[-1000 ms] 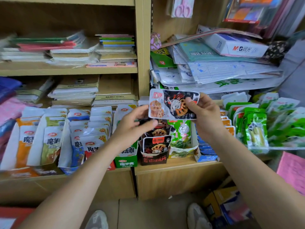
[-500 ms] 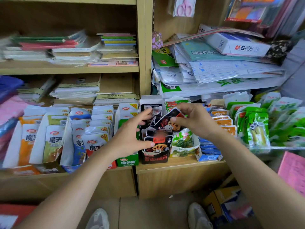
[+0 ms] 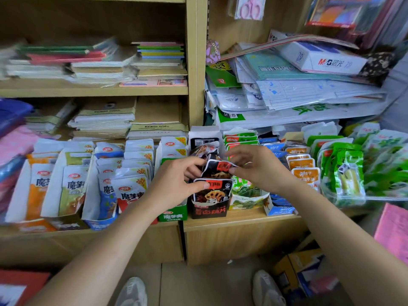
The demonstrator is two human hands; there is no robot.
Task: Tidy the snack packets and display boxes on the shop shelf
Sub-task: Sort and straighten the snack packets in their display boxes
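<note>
A black display box (image 3: 209, 210) of lotus-root snack packets stands at the shelf's front, in the middle. My right hand (image 3: 254, 166) pinches a black-and-red packet (image 3: 217, 167) by its right edge, just above the packets standing in the box. My left hand (image 3: 176, 182) is at the box's left side, its thumb pressing on the front packet (image 3: 212, 191) and its fingers curled behind the held packet. Left of it stand open white boxes of konjac packets (image 3: 130, 188). Green packets (image 3: 242, 191) fill the box to the right.
Orange packets (image 3: 305, 173) and green vegetable packets (image 3: 348, 171) crowd the shelf's right end. Stacked notebooks (image 3: 103, 120) and papers (image 3: 309, 93) lie on the shelves above. A cardboard box (image 3: 302, 274) and my shoes (image 3: 267, 288) are on the floor below.
The black-and-red packet came down from in front of me into the black display box. Both hands followed it down and closed in around the box's top.
</note>
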